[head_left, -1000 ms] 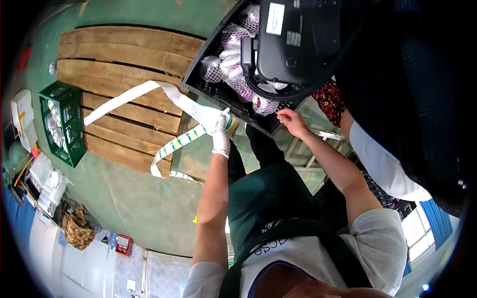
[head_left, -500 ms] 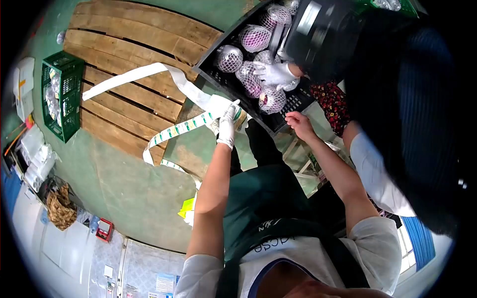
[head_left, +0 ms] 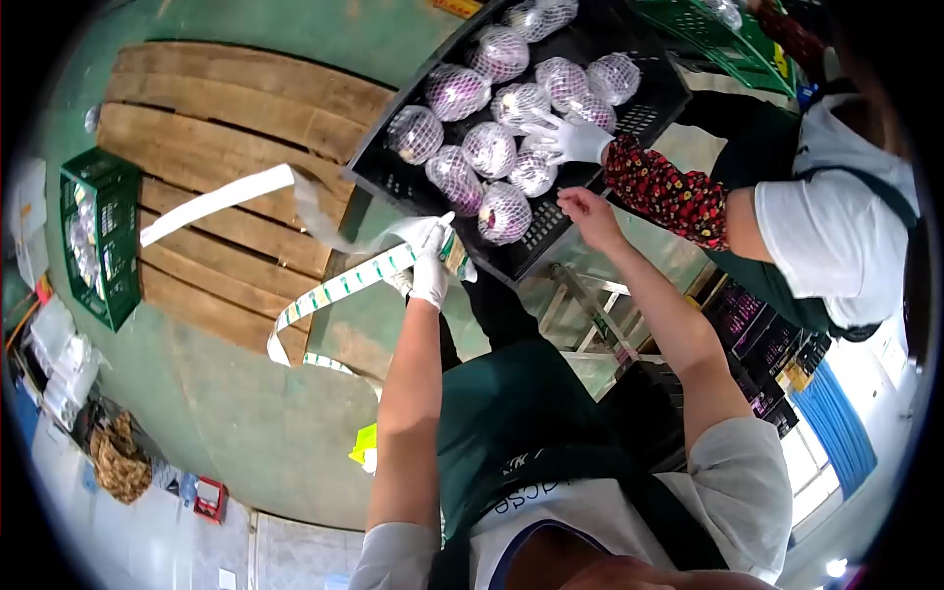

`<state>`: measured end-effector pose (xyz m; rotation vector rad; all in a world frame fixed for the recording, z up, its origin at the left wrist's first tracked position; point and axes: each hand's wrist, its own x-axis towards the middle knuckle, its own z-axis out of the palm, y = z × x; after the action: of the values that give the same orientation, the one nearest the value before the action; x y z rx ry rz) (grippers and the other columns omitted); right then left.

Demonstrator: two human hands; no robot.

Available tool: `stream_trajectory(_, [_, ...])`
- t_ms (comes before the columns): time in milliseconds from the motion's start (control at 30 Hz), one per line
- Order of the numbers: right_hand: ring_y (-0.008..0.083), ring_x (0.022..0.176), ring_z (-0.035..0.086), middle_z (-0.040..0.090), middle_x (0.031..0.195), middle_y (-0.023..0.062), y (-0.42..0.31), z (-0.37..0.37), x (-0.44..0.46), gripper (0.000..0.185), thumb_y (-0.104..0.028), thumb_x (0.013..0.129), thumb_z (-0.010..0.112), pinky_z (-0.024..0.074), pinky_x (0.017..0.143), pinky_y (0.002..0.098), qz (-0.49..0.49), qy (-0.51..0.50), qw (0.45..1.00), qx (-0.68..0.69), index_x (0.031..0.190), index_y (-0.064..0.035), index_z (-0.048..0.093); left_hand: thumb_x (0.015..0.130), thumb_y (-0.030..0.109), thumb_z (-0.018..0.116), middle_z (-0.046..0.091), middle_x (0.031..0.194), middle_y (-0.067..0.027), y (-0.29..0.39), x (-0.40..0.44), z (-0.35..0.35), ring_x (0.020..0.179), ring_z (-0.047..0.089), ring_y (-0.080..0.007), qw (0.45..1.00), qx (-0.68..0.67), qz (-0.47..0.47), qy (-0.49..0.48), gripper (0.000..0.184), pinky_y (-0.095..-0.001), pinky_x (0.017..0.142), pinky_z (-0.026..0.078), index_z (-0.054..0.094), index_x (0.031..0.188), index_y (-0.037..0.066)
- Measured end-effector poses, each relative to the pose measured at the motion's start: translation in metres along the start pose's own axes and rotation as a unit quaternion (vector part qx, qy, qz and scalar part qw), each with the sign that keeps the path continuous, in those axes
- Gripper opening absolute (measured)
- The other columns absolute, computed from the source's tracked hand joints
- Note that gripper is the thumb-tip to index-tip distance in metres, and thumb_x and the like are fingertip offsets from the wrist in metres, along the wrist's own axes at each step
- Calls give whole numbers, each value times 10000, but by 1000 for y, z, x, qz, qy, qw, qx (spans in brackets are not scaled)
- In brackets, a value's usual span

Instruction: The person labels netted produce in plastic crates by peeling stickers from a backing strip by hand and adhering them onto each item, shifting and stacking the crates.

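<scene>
My left hand (head_left: 430,265), in a white glove, is closed around a roll of labels (head_left: 455,254). From it a strip of white labels with green print (head_left: 339,286) curls down to the left, and a plain white backing strip (head_left: 221,204) loops over the pallet. My bare right hand (head_left: 593,218) is beside the near edge of a black crate (head_left: 536,251), its fingers curled together; whatever they pinch, if anything, is too small to make out. The crate holds several round purple items in white nets (head_left: 489,149), whose kind I cannot tell.
A co-worker's white-gloved hand (head_left: 568,138) reaches into the crate from the right. A wooden pallet (head_left: 231,128) lies on the green floor at left, with a green crate (head_left: 123,231) at its end. Another green crate (head_left: 762,49) is at upper right. A metal frame (head_left: 580,310) stands below the black crate.
A black crate that blocked the upper right is gone from there, and the co-worker has moved back, revealing more netted items. My view has shifted; my hands keep much the same pose.
</scene>
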<state>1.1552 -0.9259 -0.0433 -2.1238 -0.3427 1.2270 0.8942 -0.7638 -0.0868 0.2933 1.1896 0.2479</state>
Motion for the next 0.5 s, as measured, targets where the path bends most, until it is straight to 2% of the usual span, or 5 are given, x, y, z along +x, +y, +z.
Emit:
stream_trajectory(133, [105, 706, 587, 657, 829, 41, -20, -28, 27, 212, -181, 871, 631, 477, 668, 263, -22, 37, 998, -47, 1036, -48, 627, 914, 271, 544, 637, 1028, -64, -1, 2, 1, 952, 605, -199, 998, -50, -46, 15, 372, -322, 815, 496, 575, 1190, 24])
stream_trajectory(200, [157, 760, 631, 676, 868, 66, -26, -39, 39, 211, -206, 860, 630, 494, 708, 292, -27, 61, 993, -94, 1019, -66, 637, 912, 275, 546, 635, 1020, -68, -4, 7, -6, 947, 611, -201, 996, -51, -64, 19, 370, -330, 813, 500, 580, 1181, 23])
stream_trajectory(267, [158, 786, 637, 678, 877, 65, -20, -45, 50, 217, -218, 854, 632, 497, 720, 294, -25, 72, 993, -86, 1017, -76, 641, 916, 284, 535, 631, 1022, -79, 1, 3, -4, 938, 619, -211, 998, -29, -55, -19, 385, -342, 815, 505, 560, 1194, 19])
stream_trajectory(467, [164, 813, 641, 677, 887, 62, -44, -36, 31, 233, -236, 848, 637, 501, 746, 299, -1, 59, 989, -138, 1024, -83, 641, 916, 283, 519, 631, 1030, -78, -3, 9, -4, 925, 620, -203, 999, -16, -47, 9, 388, -353, 806, 509, 551, 1216, 39])
stream_trajectory(500, [168, 810, 643, 676, 886, 64, -47, -33, 26, 233, -235, 851, 634, 504, 743, 304, -8, 63, 985, -159, 1025, -81, 639, 919, 270, 510, 634, 1027, -82, -1, 7, -2, 922, 620, -210, 996, -42, -77, 27, 375, -364, 809, 507, 554, 1215, 44])
